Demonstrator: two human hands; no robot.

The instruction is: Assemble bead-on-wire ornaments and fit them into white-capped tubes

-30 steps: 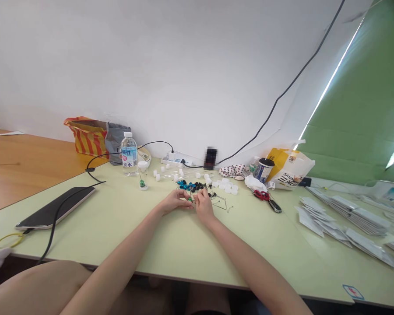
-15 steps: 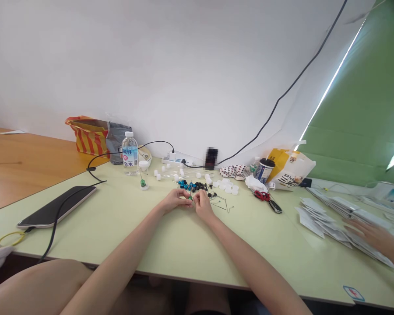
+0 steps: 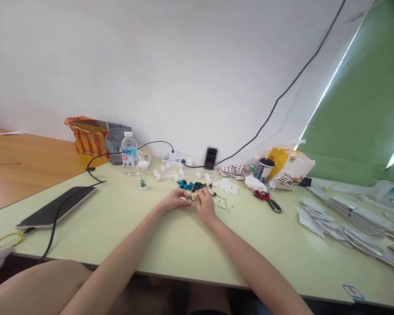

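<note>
A small green-tipped wire piece (image 3: 191, 198) in mid-air, just above the pale green worktop (image 3: 151, 238), pinched between the left grip (image 3: 175, 200) and the right grip (image 3: 203, 205): both nearly closed, fingertips on it, no other hold in sight. Main risk: a flick out of the fingertips from too much pressure on something so thin and springy, then a drop onto smooth laminate. Just beyond, loose glossy blue beads (image 3: 185, 185), dark beads (image 3: 199, 186) and round white plastic caps (image 3: 228, 188): all rounded, all unfenced, so open to scattering from a careless sweep of wrist or knuckle. Beside the right grip, bent bare wire (image 3: 223, 205), thin and easy to snag. Further left, a wire stem with a green bead (image 3: 142, 183) upright in a white cap, top-heavy and easily tipped by a nudge. Well to the right, red-handled scissors (image 3: 261, 195), out of both grips' immediate reach.
</note>
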